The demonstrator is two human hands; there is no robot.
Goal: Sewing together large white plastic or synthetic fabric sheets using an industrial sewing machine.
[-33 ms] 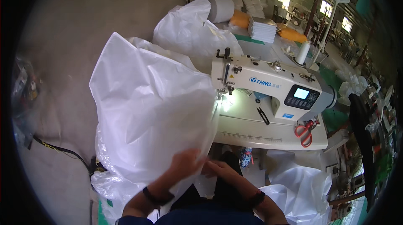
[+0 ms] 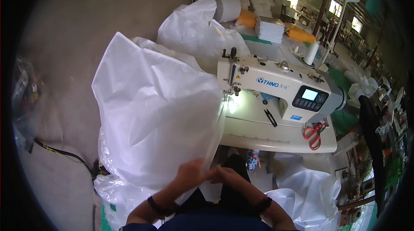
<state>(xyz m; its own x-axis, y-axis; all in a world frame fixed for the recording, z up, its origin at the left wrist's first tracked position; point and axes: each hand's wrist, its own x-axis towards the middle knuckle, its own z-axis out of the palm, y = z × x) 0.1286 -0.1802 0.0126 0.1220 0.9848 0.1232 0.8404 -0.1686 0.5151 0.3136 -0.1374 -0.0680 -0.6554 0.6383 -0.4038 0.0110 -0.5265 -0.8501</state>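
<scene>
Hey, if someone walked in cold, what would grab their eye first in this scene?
A big white woven sack billows up at the centre left, its lower edge pinched by the left hand and right hand near the bottom. Right of it, a white sewing machine stands on its table, with red-handled scissors lying at the table's right end.

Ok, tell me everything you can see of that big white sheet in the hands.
The white sheet looks like thin, woven plastic fabric, slightly glossy and creased. It billows up in a large peaked fold left of the sewing machine, its right edge running down beside the lit needle area. The left hand and right hand pinch its lower edge together. More of it bunches on the floor below.
</scene>
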